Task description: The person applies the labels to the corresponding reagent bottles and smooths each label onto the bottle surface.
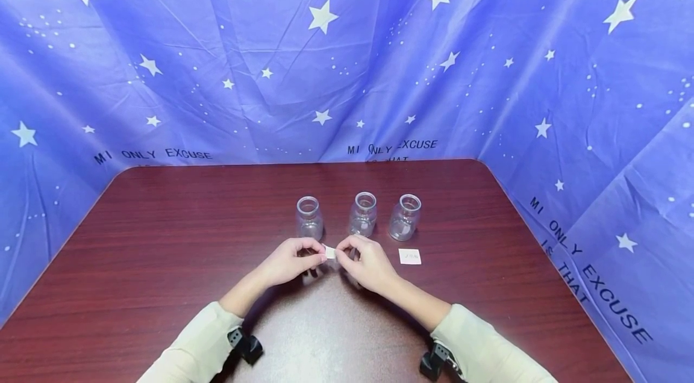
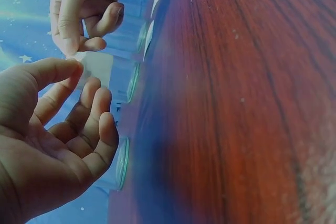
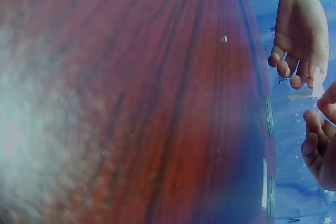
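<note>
A small white paper label (image 1: 330, 253) is held between both hands above the table, near its middle. My left hand (image 1: 290, 261) pinches one edge between thumb and index finger; its other fingers curve loosely in the left wrist view. My right hand (image 1: 373, 264) pinches the label from the opposite side, its fingertips close to the left ones. Just beyond the hands stand three clear glass jars: a left jar (image 1: 309, 219), a middle jar (image 1: 363, 214) and a right jar (image 1: 405, 218), all upright and lidless. Fingers cover part of the held label.
Another white label (image 1: 409, 256) with small dark writing lies before the right jar. In the left wrist view a further white label (image 2: 149, 40) shows edge-on. The brown wooden table (image 1: 162, 238) is backed by a blue star-printed curtain (image 1: 271, 40).
</note>
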### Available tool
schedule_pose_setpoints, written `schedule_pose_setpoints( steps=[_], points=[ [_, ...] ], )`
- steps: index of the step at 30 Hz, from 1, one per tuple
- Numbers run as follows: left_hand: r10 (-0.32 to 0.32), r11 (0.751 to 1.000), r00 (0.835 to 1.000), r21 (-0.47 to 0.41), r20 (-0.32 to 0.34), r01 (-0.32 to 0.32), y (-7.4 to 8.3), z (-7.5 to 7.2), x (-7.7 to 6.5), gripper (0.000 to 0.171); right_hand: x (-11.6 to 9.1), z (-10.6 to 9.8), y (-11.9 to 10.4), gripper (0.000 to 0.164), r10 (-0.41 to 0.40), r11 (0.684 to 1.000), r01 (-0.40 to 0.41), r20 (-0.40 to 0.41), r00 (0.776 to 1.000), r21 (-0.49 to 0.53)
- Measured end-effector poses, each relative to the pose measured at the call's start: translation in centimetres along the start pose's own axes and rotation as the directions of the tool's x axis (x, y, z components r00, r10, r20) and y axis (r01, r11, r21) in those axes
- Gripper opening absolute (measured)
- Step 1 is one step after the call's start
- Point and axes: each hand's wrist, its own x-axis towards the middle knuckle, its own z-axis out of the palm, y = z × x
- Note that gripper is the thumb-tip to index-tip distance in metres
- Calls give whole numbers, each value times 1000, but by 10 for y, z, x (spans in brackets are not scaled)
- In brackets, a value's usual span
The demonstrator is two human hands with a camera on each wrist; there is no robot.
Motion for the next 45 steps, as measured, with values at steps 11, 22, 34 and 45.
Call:
schedule_pose_setpoints(
  steps=[11, 22, 34, 45],
  points=[
    [-49, 998, 999, 39, -20, 50, -2, 1, -4, 13, -1, -1, 1, 8, 115, 993, -115, 7, 993, 22],
    [-74, 995, 997, 67, -26, 76, -2, 1, -2, 11, 0, -4, 2, 7, 160, 986, -160, 14, 987, 46],
    [-72, 993, 997, 93, -35, 75, -7, 1, -2, 10, -1, -5, 2, 7, 158, 986, -158, -2, 987, 47],
    [-81, 992, 996, 90, -38, 84, -8, -1, -4, 11, 0, -10, 4, 7, 176, 983, -174, -31, 984, 61]
  ],
)
